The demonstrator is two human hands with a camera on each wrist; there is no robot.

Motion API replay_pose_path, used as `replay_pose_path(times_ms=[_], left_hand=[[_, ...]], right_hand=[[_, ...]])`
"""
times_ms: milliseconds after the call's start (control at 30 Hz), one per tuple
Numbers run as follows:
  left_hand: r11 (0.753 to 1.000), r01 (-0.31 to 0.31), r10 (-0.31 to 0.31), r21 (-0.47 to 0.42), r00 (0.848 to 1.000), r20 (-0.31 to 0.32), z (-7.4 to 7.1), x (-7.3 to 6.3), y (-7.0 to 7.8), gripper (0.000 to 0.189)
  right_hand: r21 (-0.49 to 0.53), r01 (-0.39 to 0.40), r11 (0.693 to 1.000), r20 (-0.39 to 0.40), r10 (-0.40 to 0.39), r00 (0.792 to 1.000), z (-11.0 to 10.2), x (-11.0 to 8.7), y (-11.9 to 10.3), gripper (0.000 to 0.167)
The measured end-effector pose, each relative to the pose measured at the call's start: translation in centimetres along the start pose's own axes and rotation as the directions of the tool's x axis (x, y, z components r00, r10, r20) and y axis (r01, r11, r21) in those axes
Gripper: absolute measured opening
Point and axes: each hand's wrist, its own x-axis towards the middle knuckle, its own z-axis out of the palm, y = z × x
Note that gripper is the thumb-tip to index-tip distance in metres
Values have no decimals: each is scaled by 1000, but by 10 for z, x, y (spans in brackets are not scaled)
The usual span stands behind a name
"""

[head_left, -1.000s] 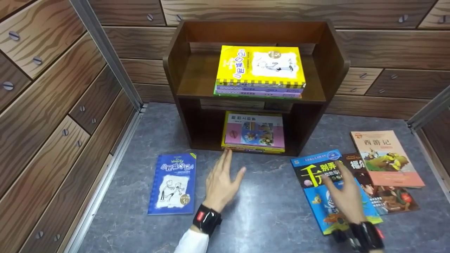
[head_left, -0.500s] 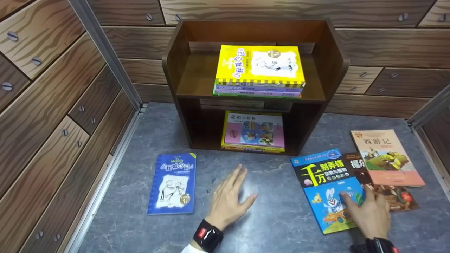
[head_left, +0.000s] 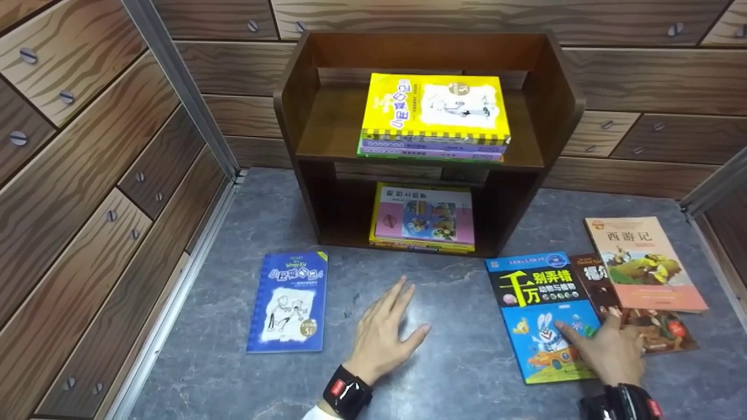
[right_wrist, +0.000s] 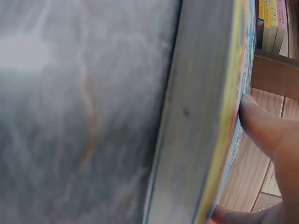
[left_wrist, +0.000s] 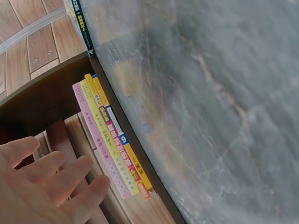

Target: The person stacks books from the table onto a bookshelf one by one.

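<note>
In the head view my right hand (head_left: 613,353) is at the lower right of a blue and black children's book (head_left: 551,326) with a rabbit on its cover. Its thumb rests on the cover and its fingers bend at the right edge, pinching the book. The right wrist view shows the book's page edge (right_wrist: 187,112) close up, with the thumb pressed to the cover. My left hand (head_left: 382,338) hovers with spread fingers over the grey surface, holding nothing. In front of it is a dark brown two-tier bookshelf (head_left: 303,198). A blue book (head_left: 287,303) lies to its left.
A yellow book (head_left: 435,108) tops the stack on the upper shelf. On the lower shelf, a pink-covered book (head_left: 425,216) tops another stack. To the right, a peach-coloured book (head_left: 648,268) overlaps a brown one (head_left: 662,332). Wood-patterned panels (head_left: 642,76) enclose the area.
My left hand has drawn back from the lower shelf towards me. My right hand has come down onto the rabbit book's right side, and the book has turned slightly, its near end shifting left.
</note>
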Motion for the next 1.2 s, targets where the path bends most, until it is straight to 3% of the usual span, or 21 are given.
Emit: replay_pose_path(times_ms=[233, 567, 800, 933, 1033, 1200], left_hand=[[1000, 8, -8, -17, 1000, -2, 1, -2, -2, 74], [1000, 4, -5, -21, 1000, -17, 1, -4, -1, 75], [1000, 15, -16, -23, 1000, -7, 0, -3, 0, 75], [1000, 3, -4, -30, 1000, -24, 1, -3, -1, 74], [999, -8, 7, -32, 999, -39, 1, -3, -2, 73], [999, -24, 22, -24, 998, -57, 0, -1, -1, 73]], right_hand=[[-4, 50, 999, 21, -50, 999, -5, 4, 1, 143], [-26, 46, 999, 18, -46, 999, -11, 5, -3, 137], [-16, 48, 999, 24, -48, 999, -12, 2, -5, 124], [9, 50, 999, 18, -50, 999, -9, 3, -5, 131], [41, 98, 994, -7, -98, 995, -6, 2, -3, 131], [86, 171, 982, -64, -166, 984, -5, 0, 1, 108]])
